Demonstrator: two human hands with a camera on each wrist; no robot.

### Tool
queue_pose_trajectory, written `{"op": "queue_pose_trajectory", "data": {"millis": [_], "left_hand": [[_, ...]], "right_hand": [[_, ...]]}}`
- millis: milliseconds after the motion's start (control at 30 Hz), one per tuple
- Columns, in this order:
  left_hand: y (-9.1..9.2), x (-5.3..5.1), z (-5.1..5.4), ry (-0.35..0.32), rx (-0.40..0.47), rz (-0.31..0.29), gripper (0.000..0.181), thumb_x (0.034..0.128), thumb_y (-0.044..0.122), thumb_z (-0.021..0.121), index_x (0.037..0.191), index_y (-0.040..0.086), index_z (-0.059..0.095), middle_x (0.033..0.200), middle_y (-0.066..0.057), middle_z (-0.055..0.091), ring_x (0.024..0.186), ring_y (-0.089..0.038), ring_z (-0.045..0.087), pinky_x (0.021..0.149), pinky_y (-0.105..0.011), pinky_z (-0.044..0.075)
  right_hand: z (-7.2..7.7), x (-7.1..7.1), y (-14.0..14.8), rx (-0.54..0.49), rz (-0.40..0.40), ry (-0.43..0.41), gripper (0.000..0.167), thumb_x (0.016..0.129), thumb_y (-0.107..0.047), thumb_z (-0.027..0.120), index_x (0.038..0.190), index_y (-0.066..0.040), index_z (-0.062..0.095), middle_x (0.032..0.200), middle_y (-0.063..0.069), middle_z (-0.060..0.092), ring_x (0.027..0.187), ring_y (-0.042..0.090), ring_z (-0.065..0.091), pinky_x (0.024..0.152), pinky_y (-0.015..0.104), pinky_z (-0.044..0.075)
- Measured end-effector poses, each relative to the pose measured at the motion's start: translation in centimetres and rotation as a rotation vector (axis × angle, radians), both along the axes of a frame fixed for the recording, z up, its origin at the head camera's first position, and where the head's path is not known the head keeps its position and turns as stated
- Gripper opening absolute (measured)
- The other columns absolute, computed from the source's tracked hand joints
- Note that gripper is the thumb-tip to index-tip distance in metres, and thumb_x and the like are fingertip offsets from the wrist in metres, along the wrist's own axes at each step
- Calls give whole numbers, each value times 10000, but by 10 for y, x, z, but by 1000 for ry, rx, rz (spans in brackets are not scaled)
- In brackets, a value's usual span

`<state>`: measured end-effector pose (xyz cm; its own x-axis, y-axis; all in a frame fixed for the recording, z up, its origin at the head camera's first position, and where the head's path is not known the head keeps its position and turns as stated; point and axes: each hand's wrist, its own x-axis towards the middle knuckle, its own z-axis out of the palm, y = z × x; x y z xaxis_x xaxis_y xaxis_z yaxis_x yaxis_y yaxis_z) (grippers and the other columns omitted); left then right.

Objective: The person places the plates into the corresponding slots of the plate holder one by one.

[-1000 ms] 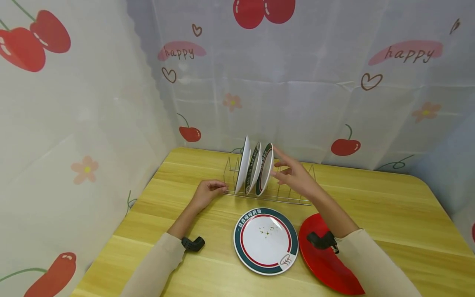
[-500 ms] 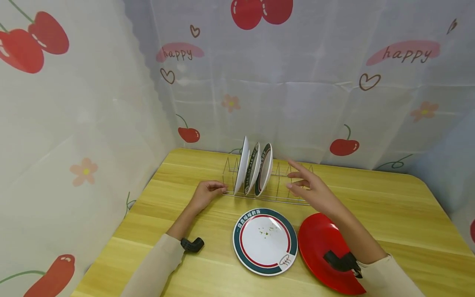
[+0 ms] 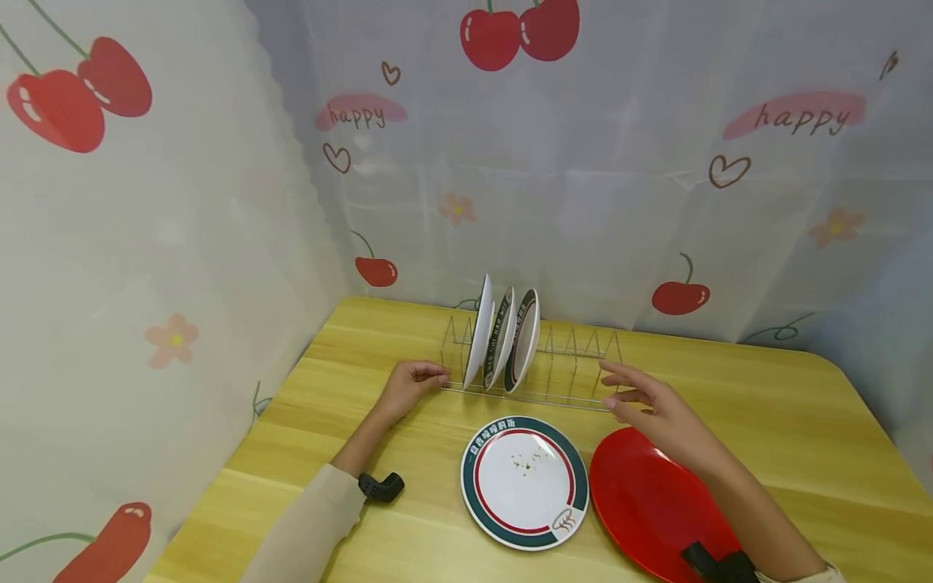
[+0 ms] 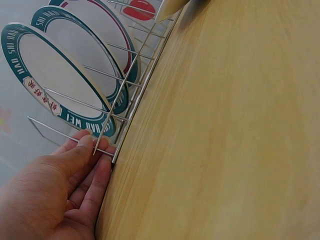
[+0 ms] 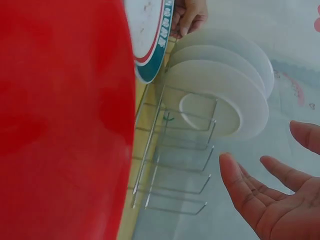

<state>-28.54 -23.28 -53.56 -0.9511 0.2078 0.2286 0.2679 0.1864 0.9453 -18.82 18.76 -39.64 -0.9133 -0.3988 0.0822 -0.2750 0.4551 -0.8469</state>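
A wire dish rack (image 3: 561, 400) stands at the back of the table, with three plates upright in its left half. They are the left plate (image 3: 478, 334), the middle plate (image 3: 500, 344) and the right plate (image 3: 523, 344), leaning slightly. My left hand (image 3: 408, 390) pinches the rack's left front corner between thumb and fingers, as the left wrist view shows up close. Near the rack's right end my right hand (image 3: 656, 413) is held with fingers spread and nothing in them. The right wrist view shows this hand (image 5: 280, 192) apart from the plates and the wires.
A white plate with a green rim (image 3: 525, 486) and small crumbs lies flat in front of the rack. Beside it is a red plate (image 3: 641, 494), partly under my right forearm. A cherry-print curtain (image 3: 525, 219) hangs behind the wooden table (image 3: 787, 429).
My right hand has left the right plate in the rack and moved right and toward me. My left hand has stayed on the rack corner; the plates stand as before.
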Motion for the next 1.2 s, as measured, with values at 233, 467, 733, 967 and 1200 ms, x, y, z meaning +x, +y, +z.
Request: {"op": "queue_pose_trajectory", "data": {"millis": [233, 467, 733, 967, 1200], "left_hand": [[3, 1, -2, -6, 14, 11, 145, 926, 10, 725, 1045, -67, 759, 1041, -178, 754, 908, -194, 738, 779, -285, 612], [2, 3, 1, -34, 13, 14, 149, 935, 23, 720, 1053, -58, 761, 1056, -191, 749, 916, -212, 741, 797, -297, 612], [2, 3, 0, -27, 6, 9, 149, 935, 30, 721, 1057, -41, 766, 1053, -168, 754, 921, -199, 743, 804, -290, 609], [2, 2, 0, -32, 3, 3, 159, 935, 39, 724, 1062, -47, 764, 1062, -187, 749, 934, -240, 744, 809, -305, 611], [3, 2, 0, -26, 10, -2, 178, 938, 16, 711, 1081, -85, 744, 1079, -217, 738, 947, -268, 738, 810, -319, 613]], "right_hand": [[-9, 14, 25, 35, -70, -10, 611, 1019, -201, 635, 1565, -99, 382, 1422, 271, 510, 1200, 459, 571, 796, 397, 625], [-17, 26, 51, 67, -101, -45, 625, 1029, -226, 622, 1573, -75, 354, 1434, 285, 494, 1228, 486, 541, 778, 382, 628], [-30, 37, 82, 129, -149, -73, 668, 1026, -246, 629, 1570, -8, 322, 1469, 322, 452, 1265, 529, 484, 779, 383, 627], [-37, 44, 114, 201, -238, -197, 753, 1037, -339, 597, 1591, 12, 227, 1525, 386, 315, 1319, 583, 363, 780, 464, 623], [-46, 45, 133, 314, -267, -309, 832, 1041, -449, 547, 1581, 59, 169, 1502, 444, 269, 1304, 635, 346, 832, 554, 594]]}}
